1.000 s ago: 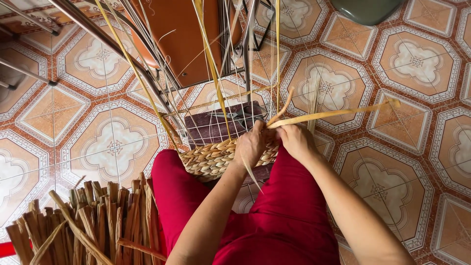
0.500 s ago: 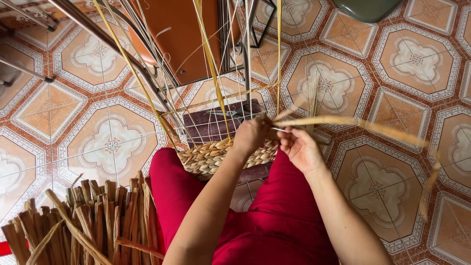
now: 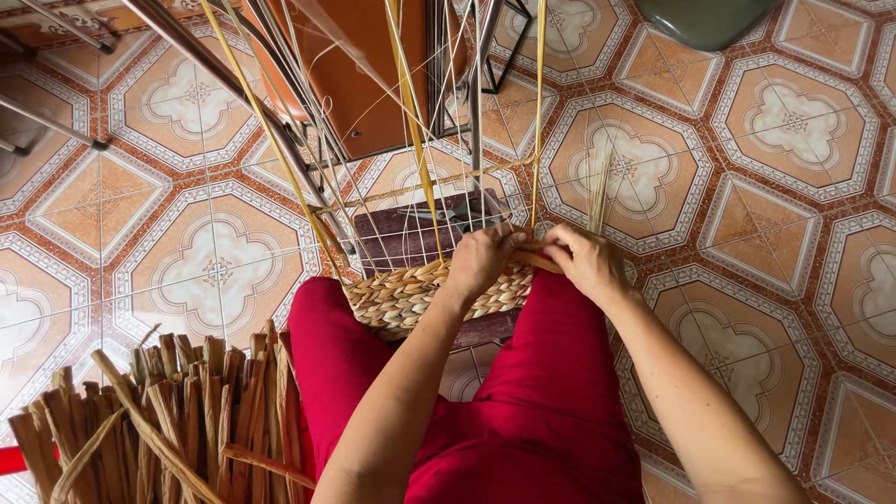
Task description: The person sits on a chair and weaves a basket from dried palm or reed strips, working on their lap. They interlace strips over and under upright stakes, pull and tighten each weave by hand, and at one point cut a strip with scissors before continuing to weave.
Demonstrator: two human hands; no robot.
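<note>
Left hand [image 3: 481, 257] and right hand [image 3: 586, 261] both grip a straw strand [image 3: 534, 258]; the woven basket [image 3: 411, 299] has only low rows finished, uprights [image 3: 415, 121] bare.

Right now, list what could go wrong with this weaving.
1. The left hand and right hand pinch one flat strand at the woven basket rim; a loose grip may slacken the braid.
2. Thin upright stakes rise toward the face and could poke.
3. Scissors lie inside the frame, near the fingers.
</note>
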